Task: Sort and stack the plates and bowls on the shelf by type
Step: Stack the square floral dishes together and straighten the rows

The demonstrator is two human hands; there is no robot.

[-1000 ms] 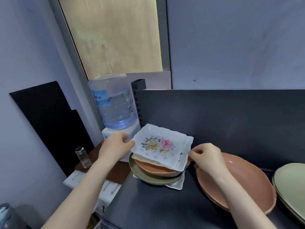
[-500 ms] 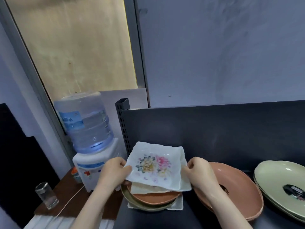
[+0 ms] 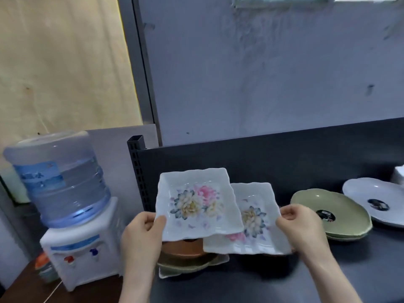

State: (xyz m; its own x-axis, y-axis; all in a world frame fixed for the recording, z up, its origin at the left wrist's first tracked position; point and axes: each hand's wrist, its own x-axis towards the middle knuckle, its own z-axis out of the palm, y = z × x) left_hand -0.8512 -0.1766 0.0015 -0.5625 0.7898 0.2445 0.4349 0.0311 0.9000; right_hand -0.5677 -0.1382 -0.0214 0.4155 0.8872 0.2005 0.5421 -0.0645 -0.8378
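Two square white plates with flower prints are lifted above the dark shelf point(image 3: 251, 285). My left hand point(image 3: 143, 231) grips the lower left corner of the upper floral plate point(image 3: 196, 202). My right hand point(image 3: 299, 226) grips the right edge of the second floral plate point(image 3: 255, 224), which sits partly under the first and off to its right. Below them a mixed pile stays on the shelf: a terracotta dish point(image 3: 181, 248) on an olive plate point(image 3: 185, 262) on a white square plate point(image 3: 166, 274).
Stacked olive green plates point(image 3: 341, 206) and a white oval plate point(image 3: 371, 193) lie at the right. The shelf's black back panel point(image 3: 284, 158) and slotted post point(image 3: 136, 171) stand behind. A water dispenser point(image 3: 63, 204) stands on a brown table to the left.
Both hands lifted the two floral plates off the pile and slid them apart, the lower one going right. The view tilted up; the large terracotta bowl is now hidden.
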